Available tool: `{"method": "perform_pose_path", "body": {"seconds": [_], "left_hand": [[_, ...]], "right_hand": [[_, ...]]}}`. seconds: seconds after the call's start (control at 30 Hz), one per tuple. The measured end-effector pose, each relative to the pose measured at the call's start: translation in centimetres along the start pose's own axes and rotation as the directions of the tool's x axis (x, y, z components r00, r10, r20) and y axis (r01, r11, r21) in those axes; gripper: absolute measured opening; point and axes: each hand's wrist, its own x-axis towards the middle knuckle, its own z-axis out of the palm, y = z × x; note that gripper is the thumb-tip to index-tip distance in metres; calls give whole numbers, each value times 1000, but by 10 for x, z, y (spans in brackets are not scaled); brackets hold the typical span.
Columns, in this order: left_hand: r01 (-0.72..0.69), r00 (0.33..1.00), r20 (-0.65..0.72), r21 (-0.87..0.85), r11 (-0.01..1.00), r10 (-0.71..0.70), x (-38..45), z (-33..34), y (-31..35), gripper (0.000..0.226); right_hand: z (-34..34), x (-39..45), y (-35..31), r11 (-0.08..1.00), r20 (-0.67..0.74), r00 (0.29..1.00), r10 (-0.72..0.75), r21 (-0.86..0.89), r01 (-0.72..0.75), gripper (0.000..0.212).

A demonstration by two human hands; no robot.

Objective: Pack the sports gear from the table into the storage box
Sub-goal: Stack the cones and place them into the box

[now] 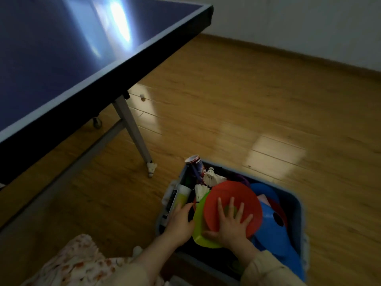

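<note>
Fingers of the right hand (pixel 232 220) lie spread flat on the red disc cone (pixel 231 195), which tilts over a green disc cone (pixel 201 226) near the storage box's (pixel 299 205) left wall. Directly beneath the palm, the stack seems to need a downward press. Nearer that left wall, the left hand (pixel 180 220) curls loosely against the green rim and a yellow-green tube (pixel 181 196); whether it grips, I cannot tell. Shuttlecocks (pixel 211 176) and a shuttle tube (pixel 196 165) crowd the far-left corner, blue cones (pixel 272 223) the right side. One shuttlecock (pixel 151 168) lies on the floor by the table leg (pixel 134 129).
</note>
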Motion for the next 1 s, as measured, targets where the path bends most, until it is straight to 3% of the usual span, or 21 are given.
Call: {"method": "perform_pose_path", "body": {"seconds": [0.3, 0.47, 0.6, 1.0], "left_hand": [[219, 953, 206, 31, 975, -221, 51, -1, -40, 80], [208, 923, 301, 141, 968, -242, 75, 2, -53, 87], [242, 879, 390, 134, 961, -276, 81, 11, -51, 90], [320, 804, 486, 133, 938, -343, 106, 15, -38, 91]], "right_hand": [[3, 32, 25, 993, 109, 994, 25, 112, -38, 133], [-1, 58, 37, 992, 178, 984, 6, 124, -28, 134], [-3, 71, 37, 993, 243, 970, -5, 118, -24, 129], [-4, 95, 37, 993, 290, 957, 9, 111, -43, 127]]}}
